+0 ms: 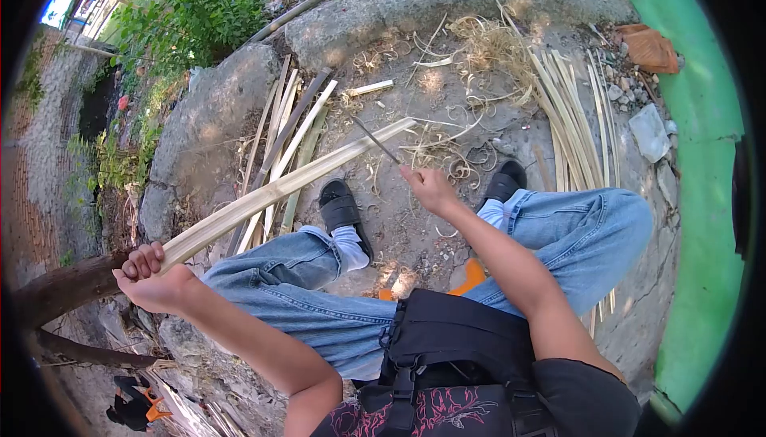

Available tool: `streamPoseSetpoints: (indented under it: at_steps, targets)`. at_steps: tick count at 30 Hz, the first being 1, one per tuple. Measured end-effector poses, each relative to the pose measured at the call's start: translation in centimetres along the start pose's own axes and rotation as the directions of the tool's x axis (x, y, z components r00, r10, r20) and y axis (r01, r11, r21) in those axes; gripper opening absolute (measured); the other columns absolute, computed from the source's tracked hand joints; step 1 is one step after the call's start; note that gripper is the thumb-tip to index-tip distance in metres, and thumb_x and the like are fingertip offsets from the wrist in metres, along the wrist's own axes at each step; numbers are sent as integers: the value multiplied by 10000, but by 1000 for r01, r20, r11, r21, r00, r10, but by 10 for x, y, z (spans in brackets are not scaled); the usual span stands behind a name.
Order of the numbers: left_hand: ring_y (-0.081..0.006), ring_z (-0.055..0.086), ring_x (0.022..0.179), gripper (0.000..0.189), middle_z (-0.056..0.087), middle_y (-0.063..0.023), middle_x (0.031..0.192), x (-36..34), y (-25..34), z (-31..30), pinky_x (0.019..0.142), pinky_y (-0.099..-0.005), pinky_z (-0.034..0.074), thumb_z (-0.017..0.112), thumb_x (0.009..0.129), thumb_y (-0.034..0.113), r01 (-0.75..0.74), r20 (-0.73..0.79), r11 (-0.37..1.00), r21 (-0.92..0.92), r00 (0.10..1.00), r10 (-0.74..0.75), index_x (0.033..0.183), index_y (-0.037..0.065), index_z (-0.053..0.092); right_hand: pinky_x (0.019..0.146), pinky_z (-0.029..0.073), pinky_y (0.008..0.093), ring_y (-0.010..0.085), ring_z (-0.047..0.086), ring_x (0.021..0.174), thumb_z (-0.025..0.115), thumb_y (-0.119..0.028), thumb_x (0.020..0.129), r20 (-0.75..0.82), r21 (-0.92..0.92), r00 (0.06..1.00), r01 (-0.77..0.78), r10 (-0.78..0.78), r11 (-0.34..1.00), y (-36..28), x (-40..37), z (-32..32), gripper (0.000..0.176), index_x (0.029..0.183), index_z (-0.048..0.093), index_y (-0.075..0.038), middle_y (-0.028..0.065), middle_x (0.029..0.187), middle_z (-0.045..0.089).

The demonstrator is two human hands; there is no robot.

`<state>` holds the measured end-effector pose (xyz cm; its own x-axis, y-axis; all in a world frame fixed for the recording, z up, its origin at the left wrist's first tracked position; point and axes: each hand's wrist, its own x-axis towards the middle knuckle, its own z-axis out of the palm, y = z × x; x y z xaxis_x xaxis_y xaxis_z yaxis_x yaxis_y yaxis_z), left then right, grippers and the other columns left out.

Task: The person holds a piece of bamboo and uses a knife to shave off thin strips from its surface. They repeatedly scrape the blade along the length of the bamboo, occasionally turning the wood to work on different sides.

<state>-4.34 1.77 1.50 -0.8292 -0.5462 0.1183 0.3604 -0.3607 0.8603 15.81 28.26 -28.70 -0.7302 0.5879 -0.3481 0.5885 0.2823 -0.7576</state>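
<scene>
My left hand (pixel 152 276) is closed around the near end of a long, pale split bamboo slat (pixel 279 188). The slat slants up and away to the right, passing over my left foot's side and ending near the middle of the ground. In my right hand (pixel 431 190) is a knife (pixel 377 139), its handle hidden in my fist. Its narrow dark blade points up and left, overlapping the slat close to the far end. Thin curled bamboo shavings (pixel 435 154) lie on the ground just beyond the blade.
Several bamboo strips (pixel 303 150) lie beneath the slat at left. A bundle of thinner strips (pixel 568 118) lies at right, near a heap of shavings (pixel 491 46). A stone curb (pixel 447 6) runs behind, a green wall (pixel 702 198) stands right, and a tree trunk (pixel 68 287) is beside my left hand.
</scene>
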Motion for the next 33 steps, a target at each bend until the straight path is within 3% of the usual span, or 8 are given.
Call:
streamPoseSetpoints:
  at_steps: [3, 13, 18, 21, 26, 28, 30, 33]
  targets:
    - [-135, 234, 490, 344, 247, 8, 563, 9, 5, -11, 484, -299, 249, 389, 946, 238, -36, 16, 999, -10, 999, 36, 633, 138, 287, 585, 436, 455, 393, 583, 597, 435, -602, 879, -32, -11, 998, 55, -55, 998, 16, -1, 10, 703, 598, 591, 23, 239, 597, 569]
    - [-137, 230, 474, 365, 245, -1, 553, 38, 17, -30, 463, -299, 242, 384, 955, 238, -166, -47, 984, 69, 984, 169, 621, 135, 279, 602, 444, 460, 360, 586, 572, 414, -630, 874, 131, 25, 956, -269, 264, 963, 71, -47, 16, 736, 588, 596, 23, 214, 557, 557]
    - [-137, 232, 478, 346, 247, -4, 551, 33, 18, -29, 476, -300, 243, 389, 942, 207, -156, -37, 987, 40, 987, 158, 622, 136, 277, 436, 426, 365, 196, 541, 462, 442, -629, 871, 502, 41, 750, -519, 431, 854, 33, -43, 3, 666, 608, 552, -27, 73, 517, 517]
    - [-141, 236, 485, 341, 248, -4, 558, 27, 19, -25, 489, -301, 246, 398, 938, 207, -126, -34, 992, 14, 991, 126, 625, 133, 284, 364, 351, 301, 123, 455, 402, 469, -605, 873, 550, 81, 683, -616, 480, 783, 29, -39, 11, 606, 641, 519, -47, 23, 502, 440]
    - [-140, 236, 494, 331, 252, -6, 569, 33, 24, -31, 494, -305, 249, 402, 935, 206, -119, -17, 993, -2, 993, 119, 633, 130, 289, 358, 302, 310, 134, 397, 374, 484, -576, 878, 349, 107, 682, -711, 643, 695, 68, -5, -53, 575, 621, 500, -63, 33, 495, 430]
    - [-140, 239, 501, 324, 254, -6, 574, 34, 25, -32, 499, -305, 251, 401, 936, 210, -109, -4, 994, -12, 994, 109, 641, 128, 294, 372, 342, 342, 183, 460, 388, 470, -582, 878, 104, 104, 788, -615, 607, 781, 99, 16, -84, 625, 600, 537, -26, 72, 513, 498]
    - [-140, 243, 508, 316, 252, -6, 578, 34, 25, -34, 506, -304, 252, 399, 937, 217, -89, 18, 996, -18, 996, 89, 650, 126, 301, 401, 389, 383, 250, 532, 421, 443, -592, 882, -276, -47, 788, -583, 551, 811, 97, 28, -109, 695, 604, 578, 31, 132, 550, 565]
    - [-138, 250, 518, 312, 247, -5, 581, 32, 20, -33, 515, -301, 252, 389, 943, 235, -30, 67, 998, -53, 997, 34, 662, 126, 310, 441, 427, 406, 291, 582, 468, 407, -604, 889, -384, 225, 695, -568, 608, 792, 97, 35, -124, 751, 632, 615, 71, 172, 558, 586]
